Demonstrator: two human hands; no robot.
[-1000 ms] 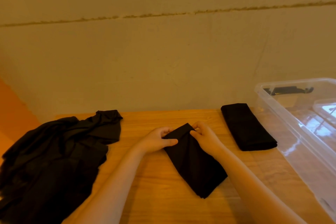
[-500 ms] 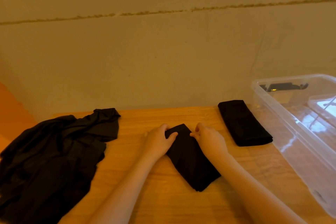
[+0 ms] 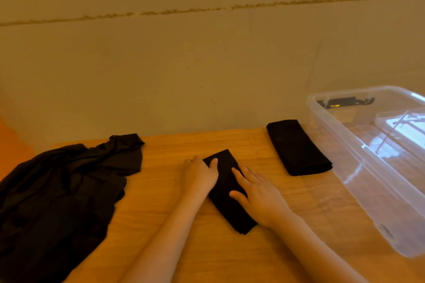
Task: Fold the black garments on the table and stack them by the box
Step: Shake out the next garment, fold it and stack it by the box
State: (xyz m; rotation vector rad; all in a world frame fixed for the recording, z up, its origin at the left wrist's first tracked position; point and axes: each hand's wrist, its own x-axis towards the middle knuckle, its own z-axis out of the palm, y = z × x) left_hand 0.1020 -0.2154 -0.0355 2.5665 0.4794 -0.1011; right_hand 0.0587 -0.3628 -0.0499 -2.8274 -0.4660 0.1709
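A narrow folded black garment [image 3: 226, 181] lies diagonally in the middle of the wooden table [image 3: 161, 190]. My left hand [image 3: 200, 174] rests on its far left edge, thumb laid flat on the cloth. My right hand [image 3: 255, 190] presses flat on its right side with fingers straight and spread. Another folded black garment [image 3: 297, 147] lies beside the clear plastic box [image 3: 368, 163] at the right. A heap of unfolded black garments [image 3: 62, 190] covers the table's left part.
The clear box holds a black object [image 3: 342, 101] at its far end and a clear lid or tray [image 3: 404, 126]. A plain wall [image 3: 207, 64] stands right behind the table's far edge.
Both hands let go of the garment's far corner, which they pinched before. They now lie flat on it; my right hand has slid toward me along the cloth.
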